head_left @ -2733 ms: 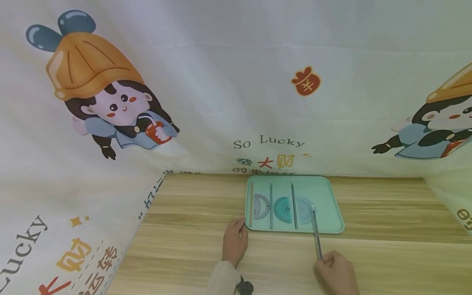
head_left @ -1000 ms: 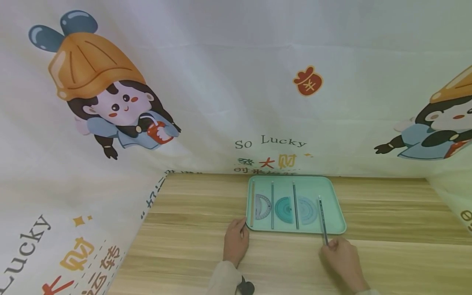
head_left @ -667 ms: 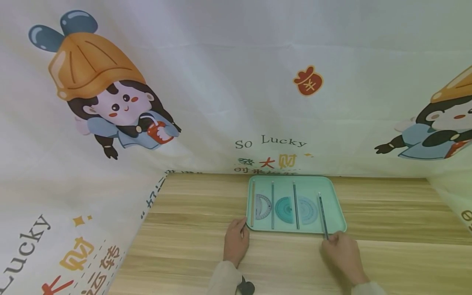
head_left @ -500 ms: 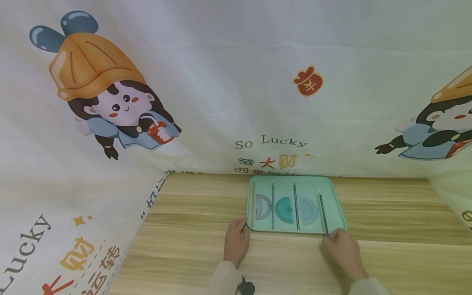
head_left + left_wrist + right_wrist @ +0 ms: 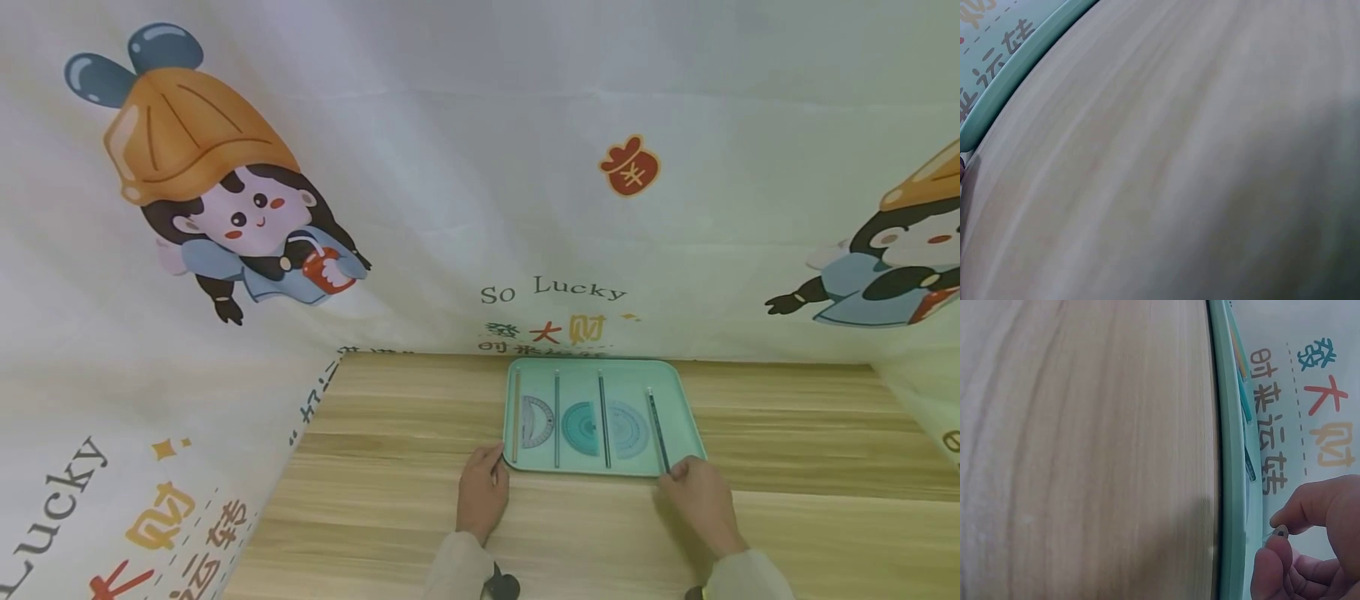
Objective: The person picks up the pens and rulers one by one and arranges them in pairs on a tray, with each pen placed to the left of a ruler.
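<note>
My right hand [image 5: 705,504] pinches a dark pencil [image 5: 657,429] near its sharpened end, at the front rim of a mint-green tray [image 5: 684,417]. In the right wrist view the pencil point [image 5: 1280,531] shows between thumb and fingers. The pencil's eraser end reaches into the tray, right of a pale blue protractor [image 5: 627,429], slanting slightly. My left hand [image 5: 482,496] holds the tray's front left corner with thumb and fingers. Further left in the tray lie a dark pencil [image 5: 603,417], a teal protractor [image 5: 581,428], a greenish pencil [image 5: 557,417], a clear protractor [image 5: 536,422] and a yellowish pencil [image 5: 517,417].
The tray stands on a wood-grain table [image 5: 375,450], its back edge close to a white printed curtain [image 5: 420,208] that rises behind and at both sides. A dark round object [image 5: 501,583] sits at the left sleeve [image 5: 459,567].
The right hand has carried its pencil forward and right, from over the pale blue protractor to the space beside it, lower toward the tray. The left hand has stayed at the corner.
</note>
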### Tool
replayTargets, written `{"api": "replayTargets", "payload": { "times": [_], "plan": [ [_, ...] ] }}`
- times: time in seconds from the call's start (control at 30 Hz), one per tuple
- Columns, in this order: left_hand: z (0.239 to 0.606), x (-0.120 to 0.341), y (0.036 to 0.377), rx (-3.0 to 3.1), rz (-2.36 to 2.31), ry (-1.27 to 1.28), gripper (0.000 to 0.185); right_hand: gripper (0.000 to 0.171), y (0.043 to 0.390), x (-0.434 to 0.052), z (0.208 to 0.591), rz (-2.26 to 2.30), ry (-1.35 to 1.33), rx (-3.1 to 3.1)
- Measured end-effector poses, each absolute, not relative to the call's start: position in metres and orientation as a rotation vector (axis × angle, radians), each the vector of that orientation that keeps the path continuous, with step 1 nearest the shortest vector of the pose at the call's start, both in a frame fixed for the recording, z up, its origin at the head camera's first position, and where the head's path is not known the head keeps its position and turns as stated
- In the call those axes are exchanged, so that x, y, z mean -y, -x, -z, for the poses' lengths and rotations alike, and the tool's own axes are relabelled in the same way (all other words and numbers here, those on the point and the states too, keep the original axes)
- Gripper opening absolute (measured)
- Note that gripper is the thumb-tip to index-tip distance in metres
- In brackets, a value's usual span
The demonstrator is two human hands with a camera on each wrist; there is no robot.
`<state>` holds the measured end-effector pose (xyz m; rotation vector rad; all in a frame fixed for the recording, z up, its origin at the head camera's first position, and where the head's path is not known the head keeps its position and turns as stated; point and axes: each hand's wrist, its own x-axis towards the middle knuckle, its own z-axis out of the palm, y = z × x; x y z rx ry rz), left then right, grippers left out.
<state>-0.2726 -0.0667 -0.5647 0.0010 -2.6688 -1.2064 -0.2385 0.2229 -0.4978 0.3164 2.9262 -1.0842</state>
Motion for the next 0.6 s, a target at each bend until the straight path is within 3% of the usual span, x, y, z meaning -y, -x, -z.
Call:
{"api": "replayTargets", "payload": {
  "times": [0.6],
  "plan": [
    [0.566, 0.067, 0.273, 2.665, 1.208, 0.001, 0.033, 0.030, 0.251, -0.223, 0.496, 1.078, -0.275, -2.963]
  ]
}}
